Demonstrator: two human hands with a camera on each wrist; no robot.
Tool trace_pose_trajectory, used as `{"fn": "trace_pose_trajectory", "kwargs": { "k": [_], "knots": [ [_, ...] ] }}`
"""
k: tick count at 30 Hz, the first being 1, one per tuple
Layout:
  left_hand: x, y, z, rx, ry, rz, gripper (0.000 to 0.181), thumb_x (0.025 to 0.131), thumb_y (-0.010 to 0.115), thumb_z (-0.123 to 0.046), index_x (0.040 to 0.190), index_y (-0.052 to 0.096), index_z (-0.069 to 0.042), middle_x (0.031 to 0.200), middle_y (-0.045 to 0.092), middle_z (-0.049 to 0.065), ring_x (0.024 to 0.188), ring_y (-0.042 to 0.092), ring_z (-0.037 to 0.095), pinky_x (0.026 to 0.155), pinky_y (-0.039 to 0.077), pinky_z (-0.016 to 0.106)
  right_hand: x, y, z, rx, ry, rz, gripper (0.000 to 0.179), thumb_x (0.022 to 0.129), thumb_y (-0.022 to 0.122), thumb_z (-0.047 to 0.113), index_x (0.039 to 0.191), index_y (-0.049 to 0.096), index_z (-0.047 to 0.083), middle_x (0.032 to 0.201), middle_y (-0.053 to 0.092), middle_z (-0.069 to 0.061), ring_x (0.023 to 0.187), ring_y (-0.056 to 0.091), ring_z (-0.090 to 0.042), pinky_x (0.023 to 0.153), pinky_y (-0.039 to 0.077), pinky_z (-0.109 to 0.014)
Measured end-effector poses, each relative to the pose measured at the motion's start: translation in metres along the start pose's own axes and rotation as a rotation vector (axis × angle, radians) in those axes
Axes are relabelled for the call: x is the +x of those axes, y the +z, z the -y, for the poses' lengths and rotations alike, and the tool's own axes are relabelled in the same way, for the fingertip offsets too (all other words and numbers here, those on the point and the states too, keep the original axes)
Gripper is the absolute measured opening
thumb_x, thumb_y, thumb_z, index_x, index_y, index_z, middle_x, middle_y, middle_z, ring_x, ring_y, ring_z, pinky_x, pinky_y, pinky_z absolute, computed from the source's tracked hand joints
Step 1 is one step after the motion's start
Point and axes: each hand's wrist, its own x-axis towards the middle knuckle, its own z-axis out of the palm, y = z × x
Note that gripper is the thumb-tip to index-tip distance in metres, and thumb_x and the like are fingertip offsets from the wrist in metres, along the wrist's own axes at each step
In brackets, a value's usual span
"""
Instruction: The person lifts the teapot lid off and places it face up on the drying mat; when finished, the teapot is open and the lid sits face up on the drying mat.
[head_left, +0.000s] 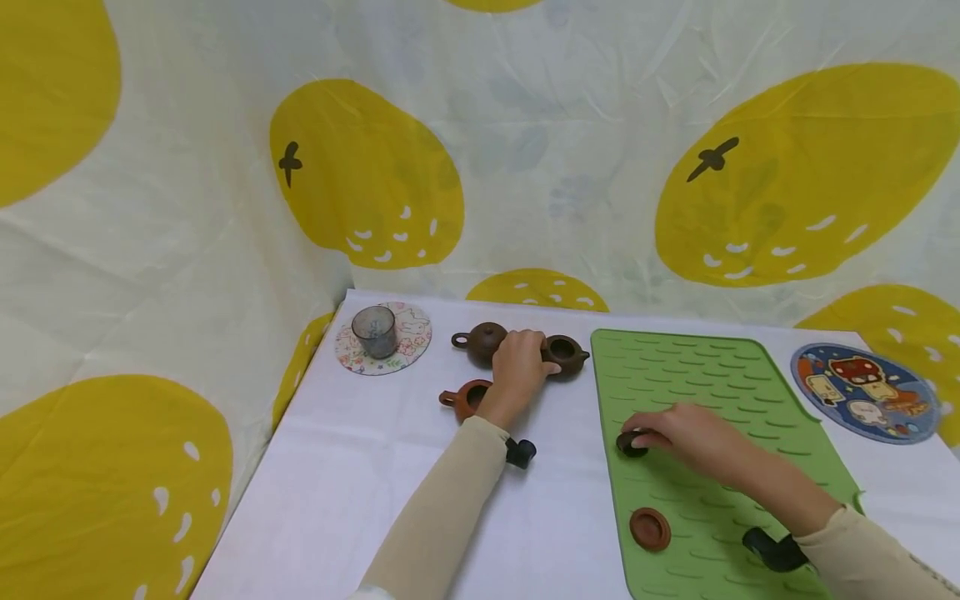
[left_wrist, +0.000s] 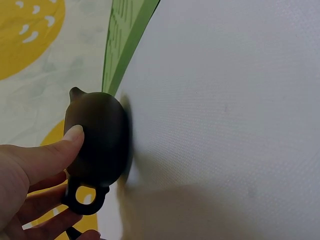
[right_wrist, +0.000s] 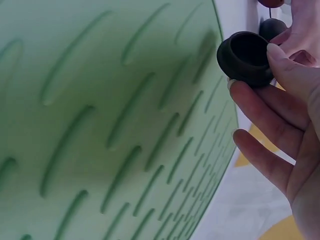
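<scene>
At the back of the white table, my left hand point(head_left: 521, 367) grips a dark brown teapot point(head_left: 566, 358) whose top is uncovered. In the left wrist view, the thumb lies on the side of the pot, with fingers by its loop handle point(left_wrist: 86, 205). Over the left part of the green mat point(head_left: 690, 375), my right hand point(head_left: 697, 437) pinches a small dark teapot lid point(right_wrist: 242, 57) between thumb and fingers, its hollow side showing. A reddish-brown lid point(head_left: 650, 529) lies on the mat nearer me. My left wrist partly hides an open reddish-brown teapot point(head_left: 468, 398).
Beside the left hand stands another dark teapot point(head_left: 483, 340) with its lid on. A grey clear cup point(head_left: 375, 333) sits on a round floral coaster point(head_left: 416, 329) at back left. Right of the mat lies a round blue patterned coaster point(head_left: 866, 392). A fruit-print cloth point(head_left: 562, 167) hangs behind.
</scene>
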Motion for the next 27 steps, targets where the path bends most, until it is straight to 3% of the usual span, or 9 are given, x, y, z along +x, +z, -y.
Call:
{"fn": "trace_pose_trajectory", "kwargs": {
  "k": [8, 16, 27],
  "knots": [
    [-0.001, 0.001, 0.000, 0.003, 0.007, -0.011, 0.035, 0.076, 0.089, -0.042, 0.095, 0.073, -0.017, 0.093, 0.073, -0.002, 0.088, 0.065, 0.016, 0.073, 0.055, 0.033, -0.005, 0.010, -0.002, 0.089, -0.005, 0.025, 0.015, 0.095, 0.071, 0.020, 0.109, 0.077, 0.019, 0.096, 0.079, 0.011, 0.083, 0.072, 0.000, 0.072, 0.058, -0.026],
    [-0.001, 0.002, 0.001, 0.010, 0.002, -0.018, 0.035, 0.076, 0.089, -0.043, 0.094, 0.072, -0.018, 0.093, 0.073, -0.003, 0.088, 0.066, 0.016, 0.071, 0.055, 0.032, -0.003, 0.014, -0.006, 0.107, 0.021, 0.024, 0.018, 0.095, 0.070, 0.019, 0.110, 0.079, 0.015, 0.100, 0.081, 0.004, 0.091, 0.077, -0.013, 0.076, 0.061, -0.030],
    [-0.002, 0.002, 0.001, -0.003, 0.005, -0.029, 0.036, 0.076, 0.089, -0.042, 0.096, 0.073, -0.017, 0.094, 0.073, -0.002, 0.088, 0.065, 0.016, 0.072, 0.056, 0.033, 0.003, 0.017, -0.015, 0.189, 0.120, 0.083, 0.016, 0.098, 0.067, 0.022, 0.108, 0.077, 0.015, 0.100, 0.079, 0.005, 0.087, 0.071, -0.004, 0.069, 0.054, -0.024]
  ]
}}
